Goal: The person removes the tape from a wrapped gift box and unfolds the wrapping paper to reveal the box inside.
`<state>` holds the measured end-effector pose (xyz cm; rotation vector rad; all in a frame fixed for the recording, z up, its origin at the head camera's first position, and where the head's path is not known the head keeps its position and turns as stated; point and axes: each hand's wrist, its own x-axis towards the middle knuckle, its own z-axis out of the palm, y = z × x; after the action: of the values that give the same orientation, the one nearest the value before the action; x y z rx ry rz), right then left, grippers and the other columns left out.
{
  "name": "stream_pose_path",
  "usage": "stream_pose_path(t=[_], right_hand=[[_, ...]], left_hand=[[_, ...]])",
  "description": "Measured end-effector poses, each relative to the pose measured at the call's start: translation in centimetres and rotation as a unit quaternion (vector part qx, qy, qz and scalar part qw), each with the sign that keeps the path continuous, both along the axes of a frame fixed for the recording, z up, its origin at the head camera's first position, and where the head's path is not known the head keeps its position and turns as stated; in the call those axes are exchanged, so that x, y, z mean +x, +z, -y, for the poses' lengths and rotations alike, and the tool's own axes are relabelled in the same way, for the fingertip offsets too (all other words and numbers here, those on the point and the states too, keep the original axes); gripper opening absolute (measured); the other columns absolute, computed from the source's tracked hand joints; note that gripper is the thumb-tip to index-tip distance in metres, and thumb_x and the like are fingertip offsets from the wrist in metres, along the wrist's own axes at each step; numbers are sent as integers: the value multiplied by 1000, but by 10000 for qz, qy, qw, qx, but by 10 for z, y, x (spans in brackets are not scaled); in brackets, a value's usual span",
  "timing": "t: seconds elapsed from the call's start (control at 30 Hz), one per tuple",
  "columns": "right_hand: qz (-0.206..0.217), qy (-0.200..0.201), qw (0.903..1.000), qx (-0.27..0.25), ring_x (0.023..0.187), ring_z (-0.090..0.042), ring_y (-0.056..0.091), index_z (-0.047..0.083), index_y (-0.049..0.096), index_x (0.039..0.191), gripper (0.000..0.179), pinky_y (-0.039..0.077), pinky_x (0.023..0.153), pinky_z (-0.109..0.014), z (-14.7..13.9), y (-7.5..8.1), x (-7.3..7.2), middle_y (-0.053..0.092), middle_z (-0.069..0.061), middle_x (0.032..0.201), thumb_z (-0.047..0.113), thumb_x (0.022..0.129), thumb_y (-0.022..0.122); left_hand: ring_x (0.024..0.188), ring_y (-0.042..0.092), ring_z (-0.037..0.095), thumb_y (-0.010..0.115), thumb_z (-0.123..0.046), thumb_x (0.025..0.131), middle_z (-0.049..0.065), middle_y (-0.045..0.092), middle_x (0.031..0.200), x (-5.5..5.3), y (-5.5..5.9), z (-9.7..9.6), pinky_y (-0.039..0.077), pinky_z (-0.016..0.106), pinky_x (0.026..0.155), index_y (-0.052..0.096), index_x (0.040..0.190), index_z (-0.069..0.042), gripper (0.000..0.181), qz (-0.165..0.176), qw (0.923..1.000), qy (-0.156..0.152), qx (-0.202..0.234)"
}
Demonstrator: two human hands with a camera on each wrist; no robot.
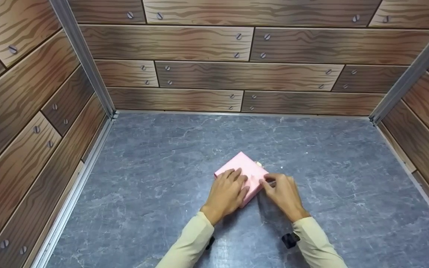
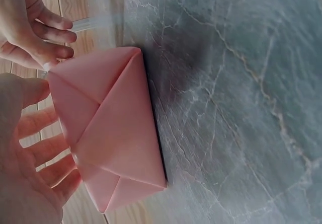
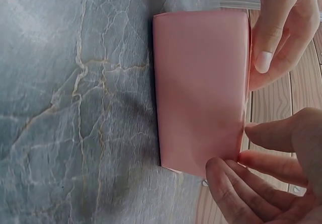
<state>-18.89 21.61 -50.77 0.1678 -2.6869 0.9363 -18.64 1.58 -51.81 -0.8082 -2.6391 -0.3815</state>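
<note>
1. Head view: a pink paper-wrapped box (image 1: pixel 248 167) is seen on the grey-blue marbled tabletop (image 1: pixel 162 167), ahead of the wrists and turned cornerwise, one corner aimed at the wood-patterned back wall (image 1: pixel 199 44). The left part of its top is covered by the left hand (image 1: pixel 227 190), whose fingers are loosely extended and slightly parted. Its right-hand corner is met by the thumb and forefinger of the right hand (image 1: pixel 284 191), narrowly set. The box thus lies leftward of the right hand and under the left, which is judged the nearer. A long axis cannot be told, since the top looks nearly square. Beyond the far right edge, a small cream-coloured piece (image 1: pixel 259 163) is partly hidden.

2. Left wrist view: the near-left side is shown, crossed by folded paper flaps (image 2: pixel 121 138), its longer edges running along the tabletop. The left fingers are seen at the upper edge, uncurled.

3. Right wrist view: the plain near-right side (image 3: pixel 201 88) is shown, likewise longer than tall. The right fingertips are placed about the corner; whether paper is pinched cannot be told. It is judged that this corner's place at the right fingertips matters most.
</note>
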Motion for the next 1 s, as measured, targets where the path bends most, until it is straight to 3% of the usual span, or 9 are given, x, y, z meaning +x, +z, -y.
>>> stream_pose_path(t=[0.43, 1.0], right_hand=[[4, 59, 9999, 88, 78, -28, 74, -6, 74, 111, 38, 60, 70, -47, 5, -2, -6, 75, -20, 103, 21, 86, 82], [-11, 52, 9999, -91, 78, -29, 74, -5, 75, 110, 28, 60, 72, -49, 8, -4, -10, 74, -22, 103, 12, 87, 78]], left_hand=[[126, 55, 27, 55, -36, 103, 10, 62, 139, 5, -1, 3, 46, 43, 104, 68, 125, -12, 34, 156, 9998, 99, -40], [117, 59, 27, 60, -30, 100, 10, 66, 131, 7, -3, 4, 51, 41, 96, 71, 116, -11, 27, -260, 9996, 7, 114]])
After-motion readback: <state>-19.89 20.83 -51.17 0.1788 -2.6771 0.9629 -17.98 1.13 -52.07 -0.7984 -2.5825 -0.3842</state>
